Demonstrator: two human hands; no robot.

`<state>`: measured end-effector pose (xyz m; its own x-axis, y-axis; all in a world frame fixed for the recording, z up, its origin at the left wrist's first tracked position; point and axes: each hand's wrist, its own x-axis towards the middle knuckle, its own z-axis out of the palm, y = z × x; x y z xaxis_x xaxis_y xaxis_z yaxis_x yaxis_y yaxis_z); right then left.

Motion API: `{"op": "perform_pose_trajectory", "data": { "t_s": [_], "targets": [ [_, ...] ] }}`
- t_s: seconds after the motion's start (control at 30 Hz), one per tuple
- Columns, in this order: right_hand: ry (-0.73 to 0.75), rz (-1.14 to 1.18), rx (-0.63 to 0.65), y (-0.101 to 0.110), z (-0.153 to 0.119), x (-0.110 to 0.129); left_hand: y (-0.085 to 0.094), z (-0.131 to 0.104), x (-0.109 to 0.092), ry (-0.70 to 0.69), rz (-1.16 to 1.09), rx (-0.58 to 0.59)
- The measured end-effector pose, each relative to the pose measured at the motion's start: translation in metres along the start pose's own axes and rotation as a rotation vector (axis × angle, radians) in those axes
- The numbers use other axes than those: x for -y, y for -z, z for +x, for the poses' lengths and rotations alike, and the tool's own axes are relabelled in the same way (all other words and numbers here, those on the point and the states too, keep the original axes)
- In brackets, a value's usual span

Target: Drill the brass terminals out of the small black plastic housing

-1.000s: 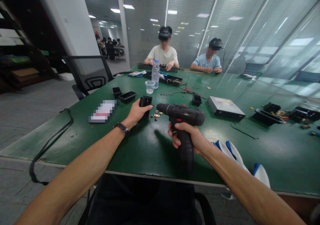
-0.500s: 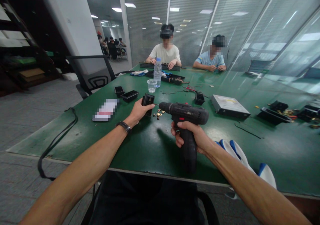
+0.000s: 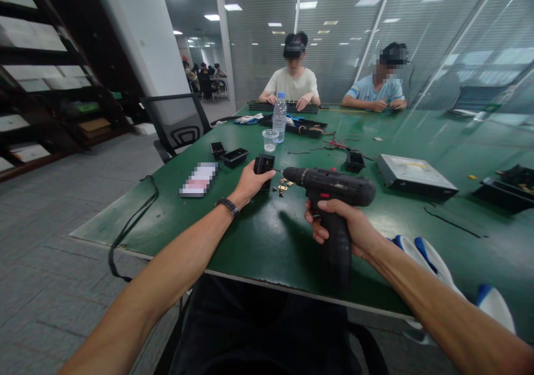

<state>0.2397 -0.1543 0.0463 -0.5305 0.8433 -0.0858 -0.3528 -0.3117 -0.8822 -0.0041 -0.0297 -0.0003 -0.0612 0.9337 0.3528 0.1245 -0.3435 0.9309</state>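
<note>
My left hand (image 3: 249, 184) is closed round a small black plastic housing (image 3: 264, 165), keeping it on edge on the green table (image 3: 258, 252). In my right hand (image 3: 340, 219) is a black cordless drill (image 3: 334, 186), gripped by its handle and lying level. Its bit points left at the housing, close to my left thumb; whether the tip touches cannot be made out. Small brass-coloured metal pieces and screws (image 3: 283, 187) lie just below the drill's chuck.
A phone (image 3: 199, 179) and black plastic housings (image 3: 235, 157) lie to the left. Ahead stand a clear cup (image 3: 270, 140) and a water bottle (image 3: 280, 119). Rightward are a metal drive box (image 3: 416, 176) and white-blue gloves (image 3: 429, 258). Two people sit across the table.
The whole view has shifted, so everything appears further right. Both hands keep their grip, and the drill and housing stay in about the same position relative to each other.
</note>
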Motion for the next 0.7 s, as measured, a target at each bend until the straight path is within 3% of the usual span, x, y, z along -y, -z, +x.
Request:
{"op": "perform_pose_trajectory", "data": {
  "t_s": [0.5, 0.7],
  "targets": [
    [-0.006, -0.005, -0.026, 0.0003, 0.001, 0.0001, 0.0014, 0.0015, -0.0028, 0.074, -0.044, 0.051],
    [-0.007, -0.003, -0.021, -0.0008, 0.0013, 0.0007, 0.0015, 0.0009, -0.0008, 0.037, -0.033, 0.042]
  ]
}}
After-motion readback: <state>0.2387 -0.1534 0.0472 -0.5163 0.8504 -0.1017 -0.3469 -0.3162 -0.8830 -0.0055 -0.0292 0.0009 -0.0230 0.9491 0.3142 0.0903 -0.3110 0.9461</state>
